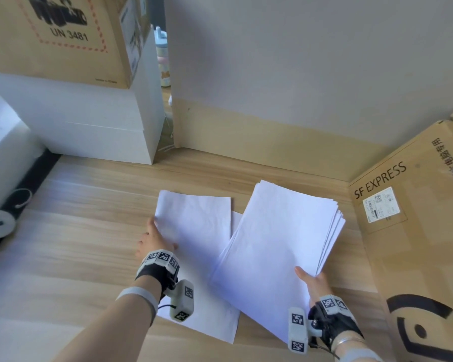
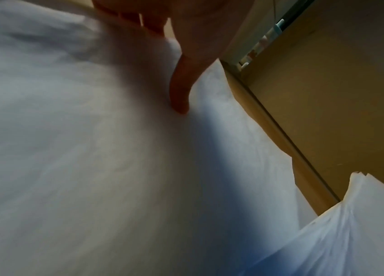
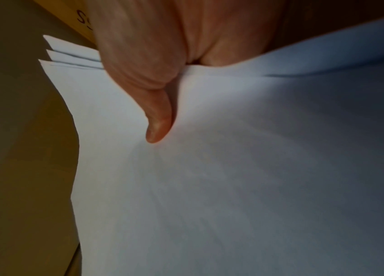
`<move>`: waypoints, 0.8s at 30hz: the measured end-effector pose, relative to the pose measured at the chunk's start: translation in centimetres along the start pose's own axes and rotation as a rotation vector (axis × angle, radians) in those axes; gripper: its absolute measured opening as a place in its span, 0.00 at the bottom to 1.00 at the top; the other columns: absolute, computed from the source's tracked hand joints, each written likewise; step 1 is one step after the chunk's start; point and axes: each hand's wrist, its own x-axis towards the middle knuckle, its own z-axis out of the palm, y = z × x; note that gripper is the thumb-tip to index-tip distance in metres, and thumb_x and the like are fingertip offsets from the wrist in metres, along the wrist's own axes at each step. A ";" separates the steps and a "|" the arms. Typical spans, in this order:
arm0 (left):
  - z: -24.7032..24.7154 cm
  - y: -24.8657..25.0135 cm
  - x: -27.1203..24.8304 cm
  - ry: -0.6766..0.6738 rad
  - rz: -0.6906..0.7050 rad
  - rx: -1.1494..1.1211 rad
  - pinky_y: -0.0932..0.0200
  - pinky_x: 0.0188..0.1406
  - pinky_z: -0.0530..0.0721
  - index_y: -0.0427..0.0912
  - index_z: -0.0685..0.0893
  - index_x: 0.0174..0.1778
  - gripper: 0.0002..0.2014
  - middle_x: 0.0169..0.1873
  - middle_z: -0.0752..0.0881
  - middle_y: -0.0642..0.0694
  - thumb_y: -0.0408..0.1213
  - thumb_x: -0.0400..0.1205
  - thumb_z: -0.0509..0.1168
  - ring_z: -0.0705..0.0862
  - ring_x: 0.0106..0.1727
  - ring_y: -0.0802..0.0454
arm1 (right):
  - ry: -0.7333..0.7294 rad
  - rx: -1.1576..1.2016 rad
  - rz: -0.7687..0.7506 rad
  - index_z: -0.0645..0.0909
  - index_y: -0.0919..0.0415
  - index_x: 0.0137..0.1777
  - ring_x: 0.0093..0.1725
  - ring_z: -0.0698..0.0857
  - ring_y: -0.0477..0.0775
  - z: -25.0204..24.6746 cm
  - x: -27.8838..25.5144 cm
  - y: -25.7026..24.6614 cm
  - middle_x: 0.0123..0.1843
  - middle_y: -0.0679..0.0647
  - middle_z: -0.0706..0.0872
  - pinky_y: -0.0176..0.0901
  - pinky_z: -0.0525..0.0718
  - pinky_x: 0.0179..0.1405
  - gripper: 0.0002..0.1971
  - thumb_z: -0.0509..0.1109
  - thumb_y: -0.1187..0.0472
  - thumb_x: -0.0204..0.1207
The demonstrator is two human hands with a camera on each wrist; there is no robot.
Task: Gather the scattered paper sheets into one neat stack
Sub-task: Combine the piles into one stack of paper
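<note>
**Inspector:** The right hand point(image 1: 315, 283) grasps the gathered bundle point(image 1: 280, 246) at its near corner. In the right wrist view the thumb point(image 3: 157, 119) lies on top, with the fingers presumably underneath and hidden. The bundle is tilted and lifted off the worktop point(image 1: 76, 244), and its far edges are fanned, so it is not yet squared.

**Clerk:** And the left hand?

**Inspector:** The left hand point(image 1: 156, 242) is at the left edge of the loose sheet point(image 1: 194, 226). Its thumb point(image 2: 181, 93) presses down on the paper, and the other fingers appear to curl at the sheet's edge, so it is judged to be pinching that sheet (the fingertips themselves are out of sight). The sheet lies mostly flat on the worktop, just beside the bundle and partly under it.

**Clerk:** Anything else left to collect?

**Inspector:** A sliver of a second sheet point(image 1: 236, 220) shows between the loose sheet and the bundle. How many lie beneath cannot be told.

**Clerk:** Why hold the bundle up like that?

**Inspector:** Most likely to keep room for the loose sheet to slide in. A one-corner grip leaves the bundle liable to fan further. The cardboard box point(image 1: 408, 231) stands close on the right, limiting room on that side.
</note>
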 end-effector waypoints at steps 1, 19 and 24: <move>0.0 0.0 0.2 -0.035 0.021 -0.021 0.43 0.66 0.76 0.51 0.60 0.74 0.40 0.63 0.81 0.36 0.32 0.70 0.72 0.79 0.65 0.37 | 0.006 -0.001 -0.002 0.80 0.61 0.52 0.57 0.80 0.59 -0.1 -0.1 -0.1 0.55 0.59 0.83 0.50 0.72 0.63 0.09 0.69 0.72 0.75; 1.5 2.1 -2.1 -0.394 0.293 0.045 0.51 0.67 0.74 0.34 0.62 0.76 0.42 0.71 0.75 0.36 0.32 0.69 0.76 0.76 0.71 0.40 | 0.001 0.146 -0.023 0.82 0.55 0.51 0.63 0.81 0.64 -1.4 -1.8 0.1 0.59 0.61 0.85 0.63 0.71 0.73 0.33 0.85 0.43 0.47; 2.4 1.9 -2.4 -0.404 0.247 0.166 0.52 0.56 0.81 0.35 0.78 0.62 0.28 0.59 0.85 0.36 0.39 0.68 0.75 0.84 0.60 0.40 | -0.022 0.137 0.035 0.82 0.55 0.52 0.64 0.81 0.64 -1.6 -1.1 1.7 0.64 0.62 0.84 0.66 0.70 0.73 0.41 0.86 0.41 0.36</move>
